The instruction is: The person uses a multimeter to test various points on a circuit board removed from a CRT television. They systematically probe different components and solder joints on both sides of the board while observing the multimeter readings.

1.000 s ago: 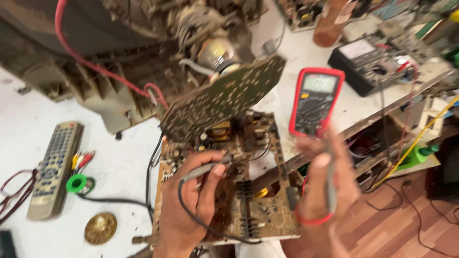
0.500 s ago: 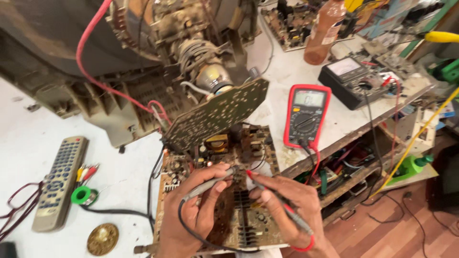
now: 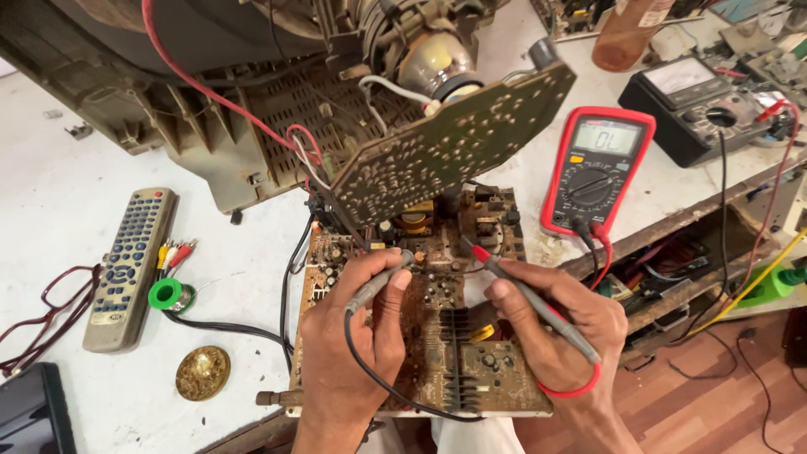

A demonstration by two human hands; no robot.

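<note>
A large old television chassis (image 3: 227,126) lay opened on a white table (image 3: 76,193), its tube neck pointing toward the viewer. A greenish circuit board (image 3: 454,143), solder side up, stood tilted off the neck. Below it, at the table's near edge, lay a brown main circuit board (image 3: 437,336) crowded with parts. To its right sat a red digital multimeter (image 3: 598,172), beyond that a black analogue meter (image 3: 698,105), and to the left a grey remote control (image 3: 126,265).

The left hand (image 3: 349,353) held a black-leaded probe (image 3: 378,282) in a narrow pencil-like grip, its tip touching the main board near its upper middle. The right hand (image 3: 559,332) pinched a red-tipped probe (image 3: 525,294) the same way, its point hovering just above the board, near the black heatsink fins.

The step appeared to be meter testing of the board, one probe planted. The next move would call for setting the red tip steadily on a single small contact without bridging neighbours.
</note>
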